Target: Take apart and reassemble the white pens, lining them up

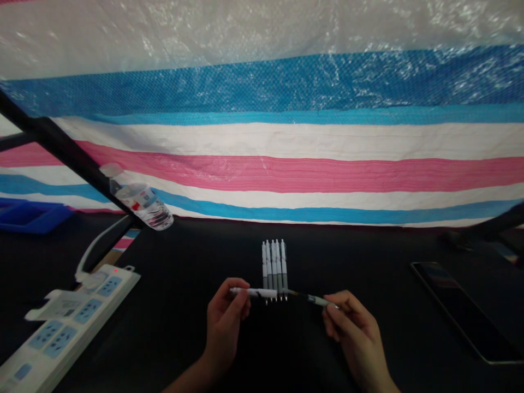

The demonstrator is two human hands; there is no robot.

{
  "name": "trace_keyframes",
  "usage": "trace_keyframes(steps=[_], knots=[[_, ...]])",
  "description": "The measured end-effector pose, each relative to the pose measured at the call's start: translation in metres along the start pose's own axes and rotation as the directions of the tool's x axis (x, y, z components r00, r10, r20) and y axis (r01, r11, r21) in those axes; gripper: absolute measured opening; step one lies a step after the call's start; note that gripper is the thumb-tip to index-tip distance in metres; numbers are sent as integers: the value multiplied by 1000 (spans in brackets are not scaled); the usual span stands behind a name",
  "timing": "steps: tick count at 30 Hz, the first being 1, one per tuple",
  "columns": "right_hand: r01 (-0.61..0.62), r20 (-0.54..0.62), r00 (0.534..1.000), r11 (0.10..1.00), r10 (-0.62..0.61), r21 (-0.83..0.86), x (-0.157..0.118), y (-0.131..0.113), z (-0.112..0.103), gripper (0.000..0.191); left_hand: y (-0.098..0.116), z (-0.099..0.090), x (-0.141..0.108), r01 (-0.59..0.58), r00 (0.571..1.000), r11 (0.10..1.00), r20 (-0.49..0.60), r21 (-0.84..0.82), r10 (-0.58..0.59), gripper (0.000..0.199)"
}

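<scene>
A white pen barrel point(266, 293) lies level between the closed thumb and fingers of my left hand point(226, 316), its end pointing right. My right hand point(355, 330) pinches the grey grip section of a pen point(317, 301), from which a thin dark refill point(297, 295) sticks out to the left. The refill's tip is close to the barrel's end; whether they touch I cannot tell. Just beyond both hands, several white-and-grey pens point(274, 265) lie side by side in a neat row, tips toward me, their near ends partly covered by the barrel.
On the left is a white power strip point(88, 327) with a plugged-in cable point(96, 237). A water bottle point(145, 204) stands behind it, near a dark frame bar point(77, 158) and a blue tray point(35, 218). A phone point(462, 311) lies at right. Striped sheeting point(286, 174) closes the back.
</scene>
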State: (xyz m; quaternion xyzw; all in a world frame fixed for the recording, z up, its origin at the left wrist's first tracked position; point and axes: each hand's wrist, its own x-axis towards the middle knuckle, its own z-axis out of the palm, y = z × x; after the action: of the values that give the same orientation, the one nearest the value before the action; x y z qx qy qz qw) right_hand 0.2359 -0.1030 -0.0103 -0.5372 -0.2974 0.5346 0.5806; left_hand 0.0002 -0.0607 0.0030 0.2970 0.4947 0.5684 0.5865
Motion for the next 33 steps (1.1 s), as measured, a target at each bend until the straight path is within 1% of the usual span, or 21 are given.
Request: trace_keyframes(steps=[2, 4, 9, 11, 15, 17, 19, 21, 23, 24, 25, 27, 29, 31, 32, 33], knots=[[2, -12, 1000, 1000, -2, 6, 0, -1, 1, 31, 2, 1, 0, 13, 1000, 1000, -17, -7, -13, 28], [9, 3, 1000, 1000, -9, 1, 0, -2, 2, 31, 3, 2, -1, 22, 1000, 1000, -21, -16, -22, 28], [27, 52, 998, 998, -25, -52, 0, -2, 3, 33, 3, 2, -1, 20, 1000, 1000, 4, -7, -20, 31], [31, 86, 996, 995, -23, -97, -2, -1, 4, 33, -1, 2, -2, 23, 999, 999, 45, 37, -24, 31], [73, 188, 982, 972, -31, -221, -6, 2, 9, 35, -9, 2, -7, 35, 978, 982, 195, 186, -72, 29], [113, 211, 976, 954, -54, -278, -7, 3, 10, 37, -10, 2, -10, 28, 969, 973, 231, 229, -82, 29], [139, 229, 972, 927, -59, -348, -8, 5, 9, 37, -9, 2, -11, 14, 968, 967, 240, 255, -77, 30], [149, 269, 962, 897, -35, -417, -7, 5, 7, 44, -8, 2, -11, -1, 964, 962, 256, 274, -71, 31], [156, 319, 948, 880, -5, -449, -8, 6, 6, 59, -7, 1, -11, -12, 960, 961, 272, 275, -66, 31], [153, 339, 941, 881, 9, -447, -8, 6, 6, 64, -7, 1, -11, -11, 959, 962, 275, 272, -67, 31], [144, 357, 934, 892, 21, -428, -8, 6, 6, 63, -7, 1, -11, -10, 960, 964, 271, 266, -65, 30], [114, 363, 931, 929, 24, -352, -8, 4, 8, 50, -8, 0, -11, -11, 968, 968, 247, 251, -53, 28], [94, 329, 944, 950, 10, -299, -8, 3, 10, 40, -8, 0, -10, -12, 975, 971, 217, 237, -41, 26], [110, 297, 955, 937, -7, -333, -8, 3, 11, 34, -7, 0, -10, -3, 979, 975, 197, 223, -42, 26], [128, 307, 952, 920, -9, -370, -7, 2, 10, 33, -7, 0, -10, 6, 980, 976, 193, 217, -49, 26], [149, 335, 942, 904, -6, -401, -7, 3, 9, 37, -7, 0, -9, 15, 980, 977, 193, 211, -57, 27]])
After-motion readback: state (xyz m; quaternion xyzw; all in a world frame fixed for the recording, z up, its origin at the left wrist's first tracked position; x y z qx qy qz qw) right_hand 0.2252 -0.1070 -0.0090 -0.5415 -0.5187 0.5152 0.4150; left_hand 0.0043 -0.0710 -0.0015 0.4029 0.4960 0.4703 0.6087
